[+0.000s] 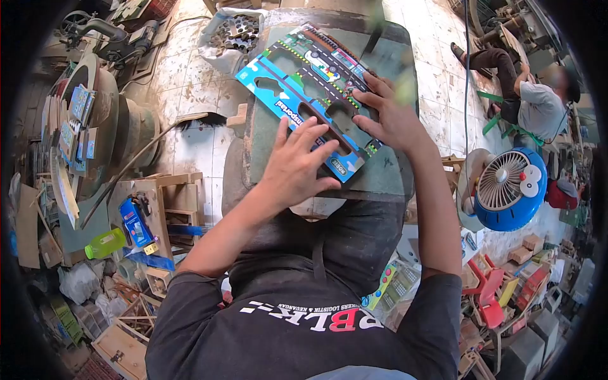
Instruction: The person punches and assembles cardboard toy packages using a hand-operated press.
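A printed puzzle board point(288, 85) with vehicle-shaped cut-outs, a road picture and a blue strip of lettering lies at a slant on a worn green work surface point(266, 152). My left hand point(297, 164) rests on its near blue edge, fingers spread and lying flat over the lettering and a cut-out. On the right side, my right hand point(396, 120) touches the board with its fingers apart and thumb stretched out. A small white vehicle picture point(321, 65) shows near the board's middle. Part of the near edge is hidden under my left hand.
A white sack of small dark pieces point(234, 35) stands beyond the work surface. A blue fan point(512, 188) is at right, with a seated person point(538, 104) farther back. At left are a green bottle point(106, 244), a blue box point(136, 221) and stacked boards point(69, 139).
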Demonstrator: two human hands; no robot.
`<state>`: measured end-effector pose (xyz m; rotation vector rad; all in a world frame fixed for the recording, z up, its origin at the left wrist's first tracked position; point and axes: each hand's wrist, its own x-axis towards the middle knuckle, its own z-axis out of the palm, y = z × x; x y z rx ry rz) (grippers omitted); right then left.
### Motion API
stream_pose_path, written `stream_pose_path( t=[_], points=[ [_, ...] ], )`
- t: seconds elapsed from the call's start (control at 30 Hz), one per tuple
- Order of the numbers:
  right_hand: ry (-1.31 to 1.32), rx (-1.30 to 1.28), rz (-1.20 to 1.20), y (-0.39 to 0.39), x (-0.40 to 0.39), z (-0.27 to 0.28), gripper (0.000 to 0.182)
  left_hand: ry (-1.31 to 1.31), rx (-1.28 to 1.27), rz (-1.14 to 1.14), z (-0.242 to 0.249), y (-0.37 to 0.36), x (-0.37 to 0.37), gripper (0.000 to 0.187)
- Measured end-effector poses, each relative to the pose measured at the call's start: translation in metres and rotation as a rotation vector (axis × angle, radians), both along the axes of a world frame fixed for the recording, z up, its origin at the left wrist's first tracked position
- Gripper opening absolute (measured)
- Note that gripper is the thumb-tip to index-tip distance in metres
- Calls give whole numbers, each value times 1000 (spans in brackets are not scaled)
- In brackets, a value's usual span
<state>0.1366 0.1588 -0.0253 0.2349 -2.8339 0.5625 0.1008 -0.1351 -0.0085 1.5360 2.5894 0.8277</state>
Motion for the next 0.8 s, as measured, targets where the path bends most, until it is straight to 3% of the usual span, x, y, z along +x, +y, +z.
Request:
stream_pose_path(
  t=[0.1,0.2,0.27,0.37,0.43,0.57,0.7,0.8],
  points=[
    [-113,-62,14,3,-2,6,52,-27,12,-79,-3,-11,-39,77],
    [-75,78,-95,-12,3,10,50,107,-149,-36,8,-20,-90,88],
    [-130,64,-193,-30,8,20,49,195,-197,-16,8,-20,-120,108],
    [-183,66,-267,-33,8,24,48,134,-363,30,4,-18,-144,121],
    [-183,78,-251,-28,8,20,48,162,-288,13,1,-18,-144,126],
    [-123,74,-104,-6,1,16,48,225,-224,94,-5,-26,-116,116],
    [-38,50,73,18,-14,8,47,176,-214,271,-5,-20,-70,116],
    [-111,124,60,18,-19,20,46,111,-172,406,-8,-15,-45,118]
  ],
)
